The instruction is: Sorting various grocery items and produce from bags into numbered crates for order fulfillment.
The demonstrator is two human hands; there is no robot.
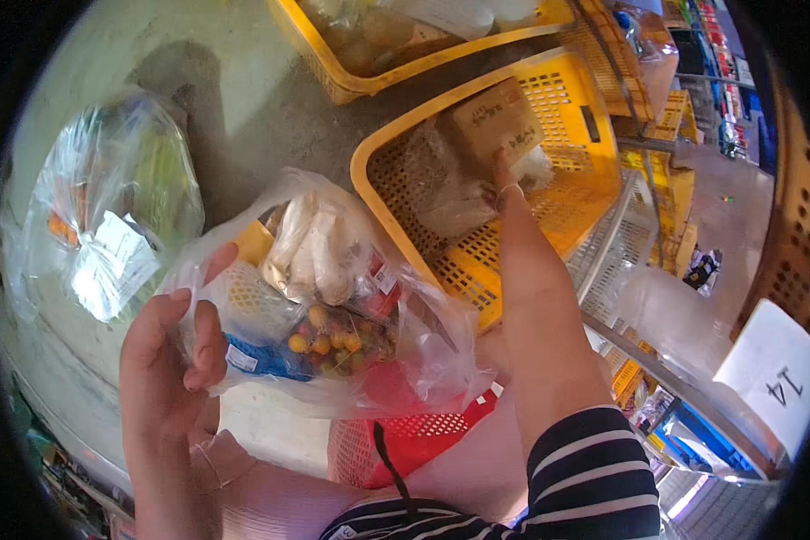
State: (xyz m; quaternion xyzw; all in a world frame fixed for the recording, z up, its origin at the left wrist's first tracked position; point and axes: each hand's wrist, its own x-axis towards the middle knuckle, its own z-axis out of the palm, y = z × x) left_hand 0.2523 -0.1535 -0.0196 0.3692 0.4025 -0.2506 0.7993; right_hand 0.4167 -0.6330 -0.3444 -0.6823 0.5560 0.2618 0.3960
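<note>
Pinching the rim of a clear plastic bag (333, 306), the left hand (166, 360) is seen with its fingers (209, 346) curled closed on the film, so that the bag is held open just beside them. Inside the bag, pale long vegetables, small yellow and red fruit and a blue-labelled pack can be made out. The right hand (504, 193) is stretched well away from the left, up into a yellow perforated basket (558, 216); its fingers are laid against a brown cardboard box (498, 121), but whether they are closed on it cannot be told, as they are mostly hidden. For the step to be done well, it is judged that the box should be gripped firmly by its sides before lifting, while the bag mouth is kept wide and steady. Beside the box a grey wrapped packet is lying in the basket. Below the bag a red basket (414, 441) is seen. Left of the left hand, a knotted clear bag (117, 216) with a white paper label rests on the floor. Far right, a white tilted card (774, 373) with dark marking is fixed to shelving.
</note>
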